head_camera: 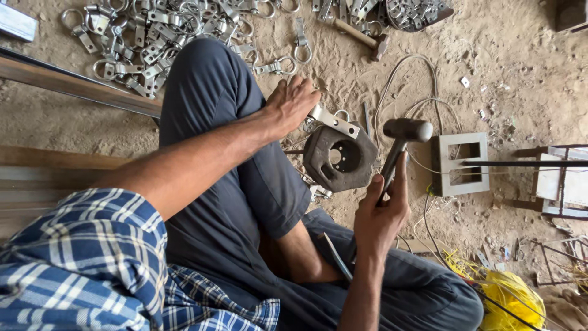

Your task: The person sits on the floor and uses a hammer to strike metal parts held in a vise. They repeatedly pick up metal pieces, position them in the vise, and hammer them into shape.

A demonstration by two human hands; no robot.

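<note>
right now your right hand (381, 214) is gripping the hammer (399, 144) raised, your left hand (291, 104), fingers together, is pinning a metal strap (334, 121) on the anvil block (340, 158); finished clamps (159, 34) are piling beyond.

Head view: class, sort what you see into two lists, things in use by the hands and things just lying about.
In use:
right hand gripping hammer
left hand on metal strap
dark iron block

Lying about:
heap of metal clamps
second hammer
grey square frame
yellow wire bundle
</note>
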